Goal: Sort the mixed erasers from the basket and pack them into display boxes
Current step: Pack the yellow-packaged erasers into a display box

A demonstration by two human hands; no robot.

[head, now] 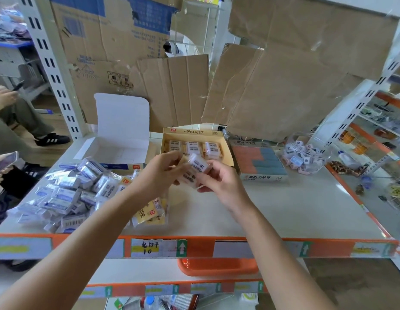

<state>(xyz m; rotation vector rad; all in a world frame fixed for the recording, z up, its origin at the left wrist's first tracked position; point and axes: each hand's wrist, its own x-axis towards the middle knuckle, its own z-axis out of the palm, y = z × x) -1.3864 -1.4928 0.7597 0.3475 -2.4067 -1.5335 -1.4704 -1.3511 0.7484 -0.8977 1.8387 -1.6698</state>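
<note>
Just in front of the yellow display box, a few wrapped white erasers sit above the shelf, pinched between both hands. The left hand curls round their left side and the right hand grips the right end. Matching erasers lie in that box. To its left are an open white box, a heap of blue-and-white erasers and yellow-wrapped ones.

A pale white shelf with an orange, label-covered front edge carries, at far left, a heap of blue-and-white wrapped erasers. Yellow wrapped erasers lie just beside the heap. Behind them stands an open white cardboard box. Rightward sit a yellow cardboard display box, a box of orange and grey-blue erasers and a clear container of small pastel pieces.
</note>
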